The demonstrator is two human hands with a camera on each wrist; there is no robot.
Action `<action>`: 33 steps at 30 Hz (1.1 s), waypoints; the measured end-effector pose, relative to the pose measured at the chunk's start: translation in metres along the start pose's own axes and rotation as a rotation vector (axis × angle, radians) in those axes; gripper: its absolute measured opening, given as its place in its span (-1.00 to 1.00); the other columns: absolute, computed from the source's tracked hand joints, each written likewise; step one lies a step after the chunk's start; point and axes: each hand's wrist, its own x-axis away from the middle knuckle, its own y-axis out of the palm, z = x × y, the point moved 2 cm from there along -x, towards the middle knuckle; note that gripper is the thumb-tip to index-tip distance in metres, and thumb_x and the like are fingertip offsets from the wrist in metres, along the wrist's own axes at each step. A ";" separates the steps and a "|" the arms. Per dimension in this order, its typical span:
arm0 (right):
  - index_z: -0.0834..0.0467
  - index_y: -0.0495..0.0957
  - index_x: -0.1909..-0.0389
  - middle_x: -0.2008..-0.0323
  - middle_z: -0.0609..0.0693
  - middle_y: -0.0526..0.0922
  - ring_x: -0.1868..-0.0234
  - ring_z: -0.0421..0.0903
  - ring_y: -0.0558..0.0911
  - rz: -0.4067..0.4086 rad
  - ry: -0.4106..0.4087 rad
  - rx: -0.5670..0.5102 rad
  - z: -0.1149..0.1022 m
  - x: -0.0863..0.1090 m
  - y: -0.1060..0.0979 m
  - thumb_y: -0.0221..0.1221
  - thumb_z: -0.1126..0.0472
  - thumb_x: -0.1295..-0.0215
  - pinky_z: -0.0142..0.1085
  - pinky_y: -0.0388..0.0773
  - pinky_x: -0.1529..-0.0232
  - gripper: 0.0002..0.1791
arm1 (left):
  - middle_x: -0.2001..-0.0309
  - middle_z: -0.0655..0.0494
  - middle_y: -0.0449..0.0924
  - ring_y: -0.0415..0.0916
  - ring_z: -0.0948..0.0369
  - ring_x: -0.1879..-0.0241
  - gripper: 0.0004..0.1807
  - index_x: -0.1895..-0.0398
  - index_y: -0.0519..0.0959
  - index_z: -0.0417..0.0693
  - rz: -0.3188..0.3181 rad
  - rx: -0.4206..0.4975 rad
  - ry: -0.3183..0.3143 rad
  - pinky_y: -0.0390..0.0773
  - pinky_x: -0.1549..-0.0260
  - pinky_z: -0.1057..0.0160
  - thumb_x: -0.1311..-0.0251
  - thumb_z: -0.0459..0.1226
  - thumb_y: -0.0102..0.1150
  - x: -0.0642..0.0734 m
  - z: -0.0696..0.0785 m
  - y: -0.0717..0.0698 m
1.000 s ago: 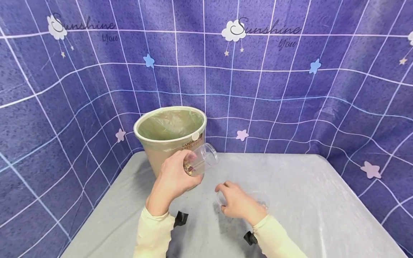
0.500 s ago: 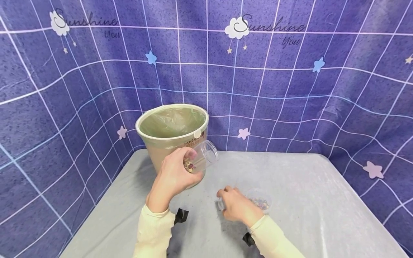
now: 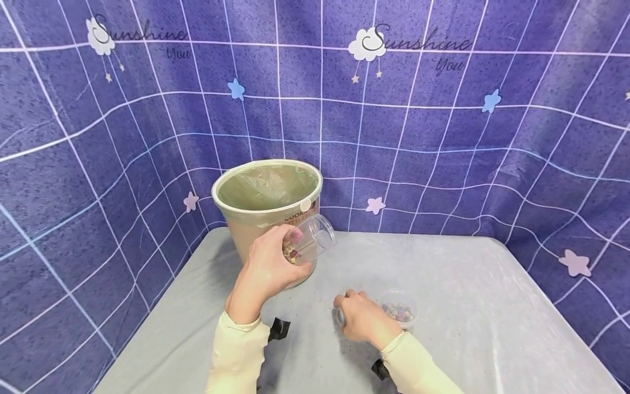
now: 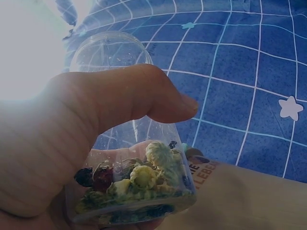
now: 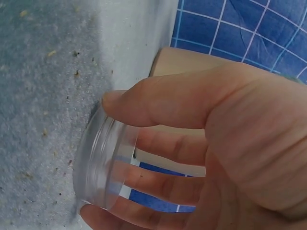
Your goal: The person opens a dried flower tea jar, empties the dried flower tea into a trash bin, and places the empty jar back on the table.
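My left hand (image 3: 266, 265) grips a clear plastic jar (image 3: 309, 241) above the table, tilted with its mouth up to the right. In the left wrist view, dried flowers (image 4: 144, 176), pale yellow and dark red, lie in the bottom of the jar. My right hand (image 3: 366, 320) holds a shallow clear plastic lid (image 5: 100, 163) low over the table, thumb on one side of its rim and fingers round the other. Just right of this hand, a round clear container (image 3: 412, 307) with small dried flowers in it stands on the table, partly hidden by the hand.
Behind my left hand stands a beige bin (image 3: 241, 230) with a plastic liner, at the table's back left. Small dark and yellowish crumbs (image 5: 76, 54) are scattered over the grey tabletop (image 3: 458, 306). A purple-blue gridded curtain (image 3: 423, 126) closes off the back and sides.
My right hand has come down slightly with the lid, and more of the round container beside it shows. The left hand keeps the jar at about the same tilt; the view has shifted slightly.
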 end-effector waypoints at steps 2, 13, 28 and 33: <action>0.10 0.69 0.02 0.18 0.08 0.64 0.17 0.17 0.64 0.001 -0.001 0.005 0.000 0.000 0.001 0.48 0.28 0.10 0.02 0.64 0.12 -0.50 | 0.14 0.17 0.67 0.61 0.16 0.12 -0.47 0.12 0.63 0.05 -0.002 -0.001 -0.007 0.57 0.09 0.11 0.29 -0.12 0.57 0.000 0.000 0.000; 0.10 0.69 0.03 0.19 0.08 0.64 0.17 0.18 0.63 -0.002 0.001 0.024 -0.001 0.000 0.002 0.49 0.27 0.07 0.02 0.64 0.09 -0.52 | 0.13 0.16 0.68 0.62 0.13 0.11 -0.45 0.11 0.63 0.05 -0.003 -0.001 -0.018 0.57 0.07 0.09 0.31 -0.15 0.57 0.000 0.000 -0.003; 0.13 0.68 0.01 0.17 0.08 0.65 0.17 0.21 0.64 -0.002 -0.024 0.014 0.000 0.000 0.005 0.46 0.33 0.12 0.02 0.64 0.06 -0.49 | 0.15 0.15 0.67 0.60 0.15 0.13 -0.44 0.10 0.63 0.00 0.005 0.026 -0.008 0.58 0.09 0.11 0.31 -0.19 0.57 0.003 0.000 -0.006; 0.14 0.68 0.01 0.18 0.09 0.65 0.19 0.21 0.64 0.001 -0.038 0.011 0.000 0.000 0.003 0.46 0.32 0.16 0.00 0.64 0.07 -0.46 | 0.14 0.13 0.68 0.60 0.15 0.13 -0.44 0.09 0.64 -0.03 0.013 0.034 -0.013 0.57 0.07 0.11 0.30 -0.20 0.59 0.004 -0.001 -0.008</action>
